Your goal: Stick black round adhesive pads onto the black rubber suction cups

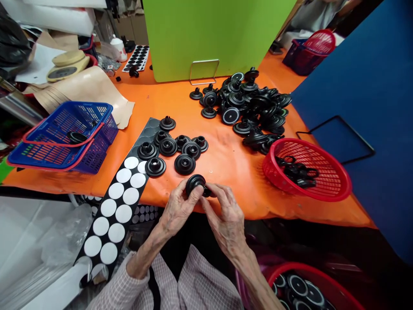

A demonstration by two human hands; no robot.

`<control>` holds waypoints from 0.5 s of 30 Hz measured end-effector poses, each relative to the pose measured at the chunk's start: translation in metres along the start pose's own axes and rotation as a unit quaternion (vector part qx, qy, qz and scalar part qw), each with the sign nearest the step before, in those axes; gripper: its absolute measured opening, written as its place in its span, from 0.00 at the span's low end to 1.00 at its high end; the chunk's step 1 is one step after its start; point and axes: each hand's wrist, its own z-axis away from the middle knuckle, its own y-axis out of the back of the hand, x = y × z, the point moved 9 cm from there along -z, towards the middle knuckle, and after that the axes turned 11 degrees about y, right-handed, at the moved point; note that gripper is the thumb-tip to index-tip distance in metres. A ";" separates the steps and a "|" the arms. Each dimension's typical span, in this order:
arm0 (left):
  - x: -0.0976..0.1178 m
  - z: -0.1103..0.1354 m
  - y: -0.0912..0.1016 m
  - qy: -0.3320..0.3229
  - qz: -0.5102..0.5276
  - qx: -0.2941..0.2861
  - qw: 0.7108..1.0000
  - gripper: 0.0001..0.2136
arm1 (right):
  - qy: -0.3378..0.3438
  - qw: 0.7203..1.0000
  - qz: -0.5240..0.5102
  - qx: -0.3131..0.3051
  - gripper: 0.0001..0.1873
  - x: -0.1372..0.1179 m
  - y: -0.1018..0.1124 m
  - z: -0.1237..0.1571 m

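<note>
One black disc (193,182) is pinched by the left hand's (178,208) fingers (195,196), its stem (207,192) by the right hand's (227,217).

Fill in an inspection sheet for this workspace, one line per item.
Surface: orange-covered table, crowded toward the back and sides.
Job's things: held black part; loose group of black discs; larger heap of black parts; strip with white circles hanging over the near edge; red basket holding small black pieces.
Clutter: blue basket and brown paper at left.
Grips: left grip holds the part; right grip has fingertips at its stem, closure unclear.
Cables: nothing seen.
Surroundings: green panel behind, blue panel at right.
</note>
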 end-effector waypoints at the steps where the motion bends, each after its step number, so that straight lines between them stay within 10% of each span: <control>1: 0.000 0.000 0.001 0.008 0.014 0.003 1.000 0.16 | -0.010 1.000 -0.013 -0.012 0.15 0.002 -0.002 0.001; 9: 0.002 0.001 -0.005 0.052 0.108 -0.043 0.992 0.18 | -0.222 0.948 -0.217 -0.064 0.31 0.035 -0.019 0.020; 15: -0.003 0.001 -0.006 0.056 0.130 -0.058 0.988 0.17 | -0.243 0.948 -0.201 -0.040 0.35 0.038 -0.020 0.027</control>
